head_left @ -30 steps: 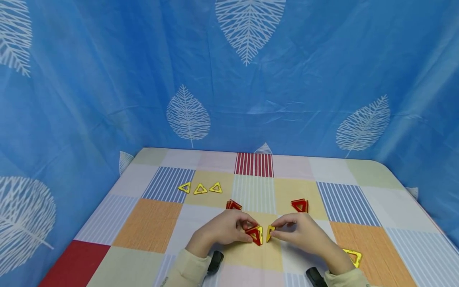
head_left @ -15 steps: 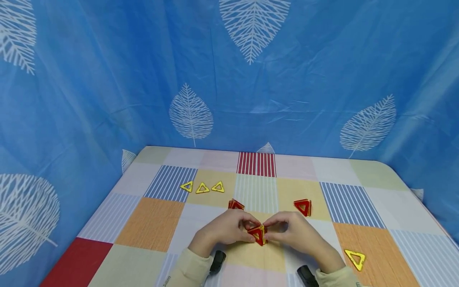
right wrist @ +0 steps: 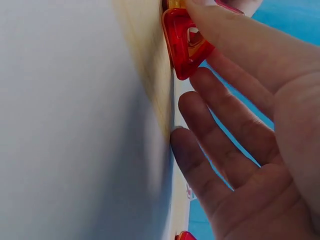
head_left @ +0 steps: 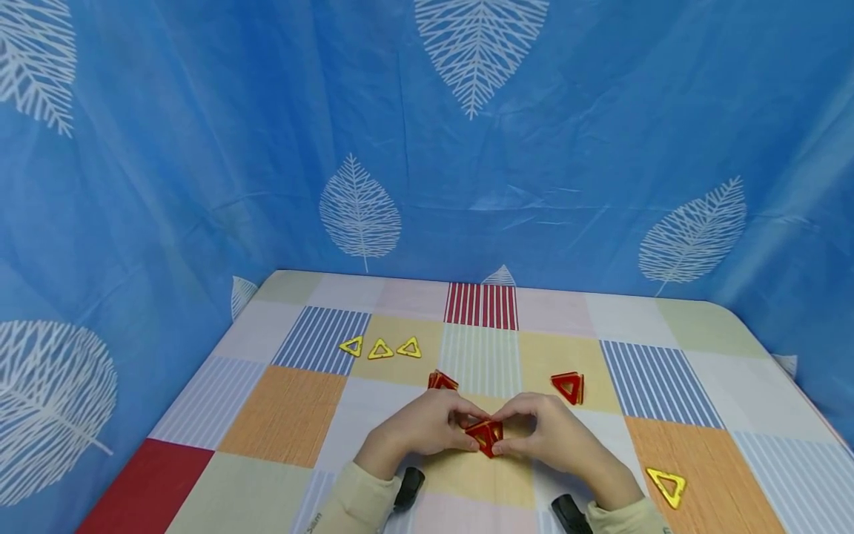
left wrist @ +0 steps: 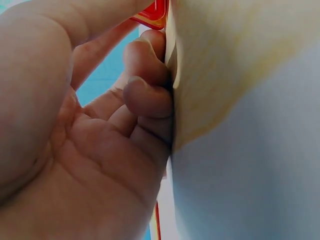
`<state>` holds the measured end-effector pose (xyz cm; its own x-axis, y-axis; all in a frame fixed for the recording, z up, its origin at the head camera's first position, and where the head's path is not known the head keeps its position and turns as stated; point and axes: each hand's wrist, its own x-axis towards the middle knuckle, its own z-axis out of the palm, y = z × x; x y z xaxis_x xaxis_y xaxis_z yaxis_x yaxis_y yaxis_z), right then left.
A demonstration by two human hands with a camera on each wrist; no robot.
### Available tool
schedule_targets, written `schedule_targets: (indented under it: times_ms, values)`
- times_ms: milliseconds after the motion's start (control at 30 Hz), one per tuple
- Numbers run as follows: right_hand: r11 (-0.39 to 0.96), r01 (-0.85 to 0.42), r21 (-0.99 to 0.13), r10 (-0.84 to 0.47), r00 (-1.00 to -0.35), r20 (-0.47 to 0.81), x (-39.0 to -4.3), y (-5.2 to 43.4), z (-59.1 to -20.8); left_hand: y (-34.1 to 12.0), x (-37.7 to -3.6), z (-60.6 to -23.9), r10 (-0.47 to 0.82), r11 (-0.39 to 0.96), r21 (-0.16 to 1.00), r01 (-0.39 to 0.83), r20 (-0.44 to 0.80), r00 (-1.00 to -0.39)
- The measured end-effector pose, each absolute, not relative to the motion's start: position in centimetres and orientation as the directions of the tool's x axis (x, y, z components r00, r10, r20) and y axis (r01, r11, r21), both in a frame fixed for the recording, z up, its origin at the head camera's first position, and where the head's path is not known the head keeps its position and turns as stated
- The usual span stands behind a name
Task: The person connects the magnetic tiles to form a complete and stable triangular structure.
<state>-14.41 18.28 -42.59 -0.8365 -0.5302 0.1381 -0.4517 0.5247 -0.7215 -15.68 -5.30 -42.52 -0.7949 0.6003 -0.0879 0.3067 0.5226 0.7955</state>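
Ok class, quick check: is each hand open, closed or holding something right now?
Left hand: holding the middle red triangles, thumb and fingers pinching.
Right hand: holding the same cluster, pinching from the other side.

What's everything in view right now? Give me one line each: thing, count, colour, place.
Held triangle cluster: one, red with some yellow, low centre of head view
Red triangle clusters: two, red, beyond the held one, one left, one right
Yellow triangles: four, yellow, three in a row far left of centre, one near right
Patchwork cover: one, multicoloured, under the pieces
Backdrop: one, blue with white leaves, behind
Wrist devices: two, black, at the wrists
Sleeves: two, beige, bottom edge
Left hand, right hand: two, bare, pinching the held cluster
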Motion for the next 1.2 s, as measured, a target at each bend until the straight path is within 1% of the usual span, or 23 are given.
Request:
schedule_targets:
  times_ms: [233, 600, 800, 967, 1200]
  values:
    - [0.525, -0.463, -0.715, -0.565, -0.817, 0.114, -14.6, 18.54, -42.59, -5.31, -15.56, -42.39, 0.582, 0.53, 0.803, 0.274, -0.109, -0.806]
    - [0.543, -0.478, -0.69, -0.586, -0.805, 0.097, -14.36, 18.73, -42.31, -5.23, -15.62, -42.39, 0.589, 0.533, 0.797, 0.284, -0.108, -0.801]
    - [0.547, -0.459, -0.7, -0.579, -0.811, 0.079, -14.34, 18.66, -42.39, -5.25, -15.47, -42.36, 0.583, 0.554, 0.775, 0.305, -0.099, -0.807]
    - [0.538, -0.463, -0.705, -0.576, -0.812, 0.093, -14.36, 18.61, -42.62, -5.25, -15.38, -42.33, 0.591, 0.547, 0.772, 0.323, -0.082, -0.803]
    - [0.548, -0.45, -0.705, -0.551, -0.828, 0.1, -14.32, 18.61, -42.88, -5.11, -15.41, -42.26, 0.6, 0.541, 0.768, 0.342, -0.069, -0.797]
